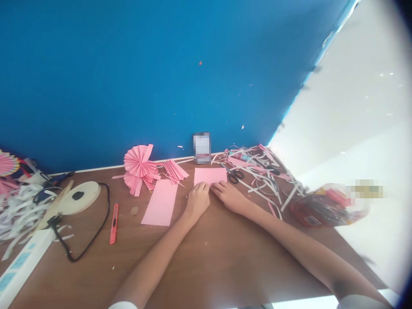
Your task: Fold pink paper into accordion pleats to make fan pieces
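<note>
A pink paper sheet lies flat on the brown table near the blue wall. Both hands rest on its near edge. My left hand has its fingers curled and pinched on the paper's lower left edge. My right hand presses its fingertips, held together, on the lower edge just to the right. A second pink sheet lies to the left of my left hand, untouched.
Folded pink paper fans sit by the wall. Black scissors lie among paper strips on the right. An orange utility knife, a tape roll, a black cable and a power strip lie left. A clear packet is right.
</note>
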Demonstrator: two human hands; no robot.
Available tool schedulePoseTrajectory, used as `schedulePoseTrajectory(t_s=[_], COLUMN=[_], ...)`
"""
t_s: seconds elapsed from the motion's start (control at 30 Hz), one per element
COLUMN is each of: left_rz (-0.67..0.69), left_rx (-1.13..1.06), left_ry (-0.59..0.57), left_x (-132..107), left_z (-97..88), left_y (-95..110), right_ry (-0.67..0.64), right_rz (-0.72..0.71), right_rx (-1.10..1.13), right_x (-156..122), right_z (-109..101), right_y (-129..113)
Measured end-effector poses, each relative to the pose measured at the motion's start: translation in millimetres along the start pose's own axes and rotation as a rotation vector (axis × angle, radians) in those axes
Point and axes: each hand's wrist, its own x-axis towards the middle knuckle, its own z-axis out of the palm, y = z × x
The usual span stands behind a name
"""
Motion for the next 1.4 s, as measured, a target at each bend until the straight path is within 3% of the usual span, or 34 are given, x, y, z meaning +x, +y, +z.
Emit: schedulePoseTrajectory(t_s=[0.2,0.7,1.0,1.4], left_rz=[-0.053,-0.175,-0.178,-0.161], left_rx=[0.006,-0.051,-0.059,-0.003], left_ry=[0.057,0.12,0.137,0.112], left_x=[2.3,8.7,8.9,7.2], left_z=[1.3,0.5,4.1,8.1], left_y=[0.2,-5.3,-14.7,-13.9], right_ry=[0.023,0.042,0.08,0.194], right_rz=[0.106,0.134,0.333,0.273], right_rx=[-0.008,0.001,-0.077,-0.009], right_x=[-0.7,-0.4,-2.9,-7.1], right_z=[7.1,6.5,7.5,6.3], right_y=[-4.4,-6.1,-13.9,-7.3])
